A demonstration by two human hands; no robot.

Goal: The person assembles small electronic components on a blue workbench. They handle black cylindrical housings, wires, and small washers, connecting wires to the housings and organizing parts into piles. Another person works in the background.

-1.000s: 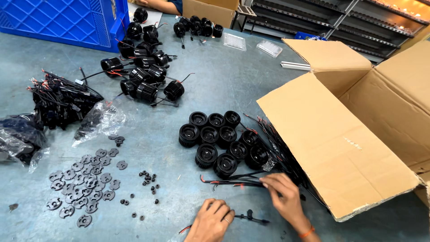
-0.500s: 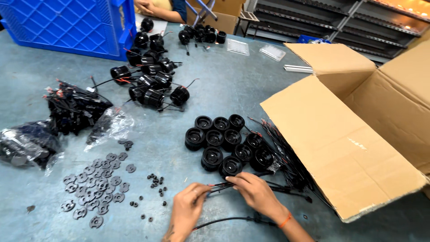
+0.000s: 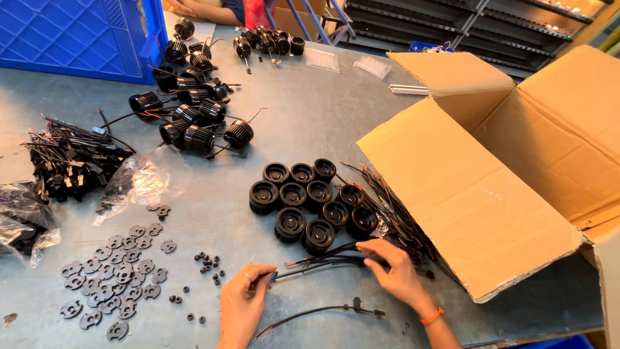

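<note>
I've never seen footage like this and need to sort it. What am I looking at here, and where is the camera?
The camera sits on a person's head and looks down at a grey worktable. No machine: two bare hands. The left hand and right hand both hold a bundle of thin black wires stretched between them. Another black wire lies loose nearby. Above are black round housings, to the left flat grey discs, further back wired black parts. An open cardboard box lies at right, a blue crate top left.
</note>
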